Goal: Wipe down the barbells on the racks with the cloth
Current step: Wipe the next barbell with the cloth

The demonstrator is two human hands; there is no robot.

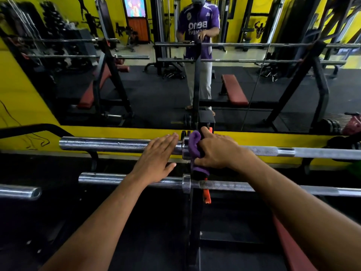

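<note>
Two chrome barbells lie across a black rack upright (pixel 192 222). On the upper barbell (pixel 105 144), my left hand (pixel 156 159) rests flat on the thick sleeve, fingers straight, just left of the collar. My right hand (pixel 216 151) grips a purple cloth (pixel 194 147) wrapped around that bar at the collar, beside the upright. The cloth's lower end hangs down to the lower barbell (pixel 129 178), which sits nearer to me. The knurled shaft of each bar runs off to the right.
A third bar end (pixel 21 192) pokes in at the left edge. An orange clip (pixel 206 196) hangs on the upright. A red bench pad (pixel 289 249) sits lower right. A wall mirror (pixel 148 85) behind the rack reflects a person, benches and racks. Yellow wall base runs below it.
</note>
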